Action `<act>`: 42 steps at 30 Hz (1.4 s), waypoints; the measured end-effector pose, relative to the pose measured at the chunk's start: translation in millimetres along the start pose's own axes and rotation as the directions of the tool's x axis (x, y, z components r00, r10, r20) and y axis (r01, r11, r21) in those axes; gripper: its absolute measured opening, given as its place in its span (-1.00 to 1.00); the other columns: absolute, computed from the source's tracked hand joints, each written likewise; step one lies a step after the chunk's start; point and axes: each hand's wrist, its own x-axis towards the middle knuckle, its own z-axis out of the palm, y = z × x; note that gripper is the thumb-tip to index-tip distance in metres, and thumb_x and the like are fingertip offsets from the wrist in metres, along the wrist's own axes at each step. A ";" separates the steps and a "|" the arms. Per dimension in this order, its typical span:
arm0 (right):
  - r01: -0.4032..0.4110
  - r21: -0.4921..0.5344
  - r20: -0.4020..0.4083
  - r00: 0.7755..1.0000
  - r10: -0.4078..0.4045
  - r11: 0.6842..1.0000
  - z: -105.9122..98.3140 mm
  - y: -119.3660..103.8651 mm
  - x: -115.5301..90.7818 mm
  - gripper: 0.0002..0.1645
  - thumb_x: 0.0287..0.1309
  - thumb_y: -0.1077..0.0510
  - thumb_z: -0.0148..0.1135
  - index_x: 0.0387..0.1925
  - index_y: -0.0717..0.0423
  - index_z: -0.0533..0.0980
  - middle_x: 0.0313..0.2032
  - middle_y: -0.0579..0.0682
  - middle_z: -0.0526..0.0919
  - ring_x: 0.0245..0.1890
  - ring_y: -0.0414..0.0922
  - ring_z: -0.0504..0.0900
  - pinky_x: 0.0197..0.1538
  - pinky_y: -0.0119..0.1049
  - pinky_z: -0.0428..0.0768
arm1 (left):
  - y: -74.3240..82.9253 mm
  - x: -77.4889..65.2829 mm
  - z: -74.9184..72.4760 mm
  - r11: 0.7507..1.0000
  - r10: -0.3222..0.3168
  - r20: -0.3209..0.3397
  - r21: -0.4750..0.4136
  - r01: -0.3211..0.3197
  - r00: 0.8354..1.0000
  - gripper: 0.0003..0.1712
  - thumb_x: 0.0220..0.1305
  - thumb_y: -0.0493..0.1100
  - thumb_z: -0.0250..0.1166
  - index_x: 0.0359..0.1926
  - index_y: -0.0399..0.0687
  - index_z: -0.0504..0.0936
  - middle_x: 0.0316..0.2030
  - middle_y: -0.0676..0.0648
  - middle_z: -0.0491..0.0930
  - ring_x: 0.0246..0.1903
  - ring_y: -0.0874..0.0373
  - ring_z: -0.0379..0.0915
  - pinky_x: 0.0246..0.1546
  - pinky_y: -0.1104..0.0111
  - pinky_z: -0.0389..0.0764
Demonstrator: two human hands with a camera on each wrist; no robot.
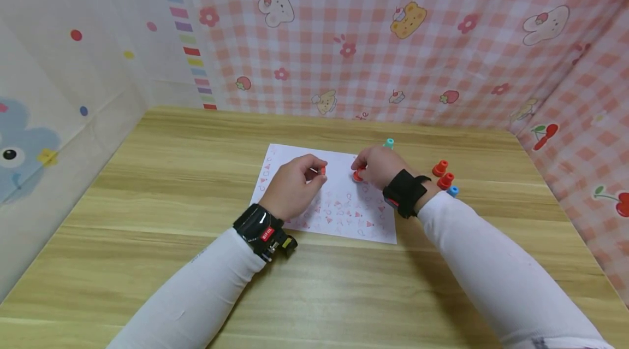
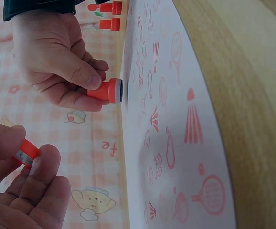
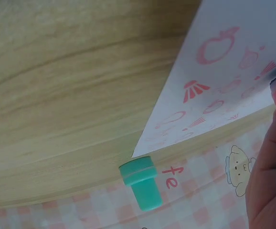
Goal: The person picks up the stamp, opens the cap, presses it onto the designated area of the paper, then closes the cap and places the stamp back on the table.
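In the head view my left hand (image 1: 294, 186) pinches a small red cap (image 1: 323, 170) over the left part of a white sheet of paper (image 1: 339, 177). The cap's grey inside shows in the left wrist view, between thumb and fingers. With thumb and fingers my right hand (image 1: 384, 166) grips a red toy stamp (image 2: 107, 91), its dark stamping face turned down toward the sheet. That face is very close to the paper; whether it touches I cannot tell. Red prints of shuttlecocks (image 2: 192, 119) and rackets (image 2: 209, 193) cover much of the sheet.
A teal stamp (image 3: 143, 183) stands just beyond the sheet's far right corner. Right of my right wrist are two red stamps (image 1: 443, 174) and a blue stamp (image 1: 453, 191). The wooden table (image 1: 172, 174) meets patterned cloth walls (image 1: 314, 37) at the back and sides.
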 end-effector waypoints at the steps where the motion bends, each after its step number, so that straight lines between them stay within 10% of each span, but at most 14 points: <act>1: 0.000 -0.002 -0.001 1.000 0.000 1.000 0.2 0.2 0.4 -0.85 0.13 0.23 0.25 -0.24 0.03 0.65 -0.36 -0.07 0.64 -0.37 -0.08 0.46 -0.33 -0.24 0.43 | 0.1 0.0 0.1 1.000 0.000 -0.001 -0.001 0.000 1.000 -0.79 0.24 -0.14 0.23 -0.09 0.06 0.58 -0.26 0.19 0.56 -0.30 0.41 0.42 -0.22 0.29 0.48; 42: 0.089 -0.166 -0.006 0.996 -0.092 0.982 7.9 -6.1 2.3 -0.79 0.08 0.32 0.21 -0.26 0.07 0.66 -0.33 -0.02 0.60 -0.37 -0.07 0.46 -0.29 -0.25 0.49 | 2.4 -1.0 -0.5 1.000 0.007 0.017 0.008 -0.007 1.000 -0.80 0.25 -0.13 0.25 -0.09 0.06 0.57 -0.28 0.22 0.54 -0.28 0.42 0.43 -0.22 0.29 0.50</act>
